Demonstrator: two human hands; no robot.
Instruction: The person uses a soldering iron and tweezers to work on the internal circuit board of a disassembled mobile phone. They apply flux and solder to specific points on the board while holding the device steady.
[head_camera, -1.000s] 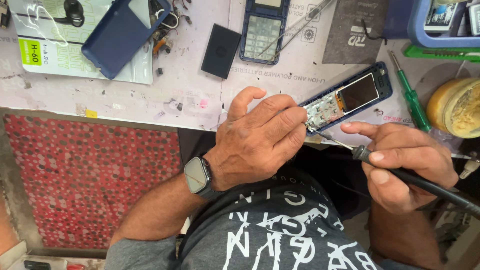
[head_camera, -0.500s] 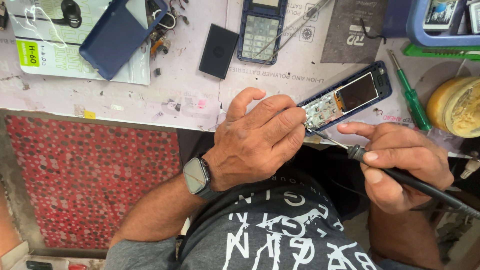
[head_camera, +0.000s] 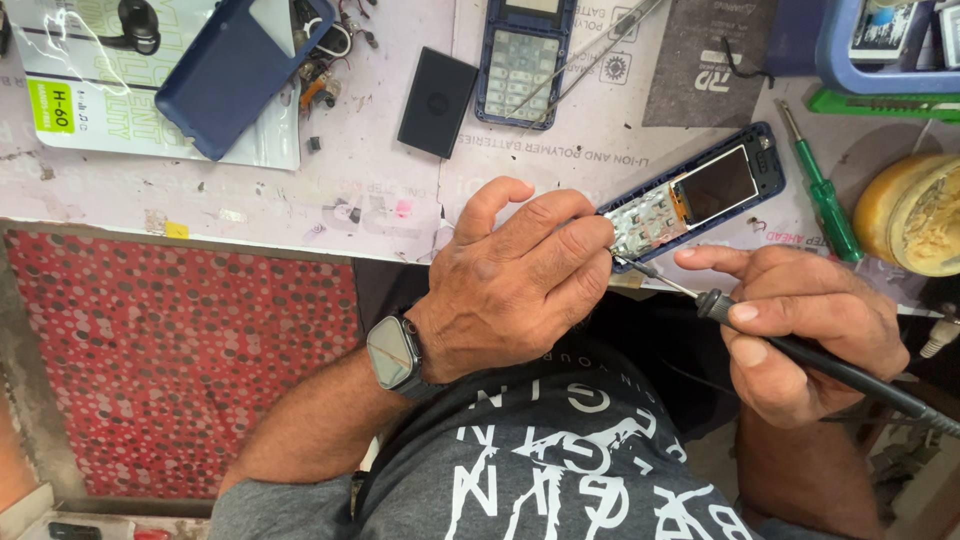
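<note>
An opened blue phone (head_camera: 700, 195) with bare circuit board and small screen lies at the workbench edge. My left hand (head_camera: 520, 275), with a smartwatch on the wrist, rests its fingers on the phone's near end and holds it down. My right hand (head_camera: 800, 325) grips a black soldering iron (head_camera: 810, 355) like a pen. The iron's thin metal tip (head_camera: 640, 268) touches the board beside my left fingertips.
On the bench lie a blue phone keypad shell (head_camera: 525, 55), a black battery (head_camera: 437, 102), a dark blue phone cover (head_camera: 235, 70), a green screwdriver (head_camera: 825, 195), a yellow tin of flux (head_camera: 915, 215) and a blue tray (head_camera: 880, 45). A red dotted panel (head_camera: 180, 360) fronts the bench.
My right hand and the iron have shifted slightly left, bringing the tip closer onto the board. My left hand stays on the phone.
</note>
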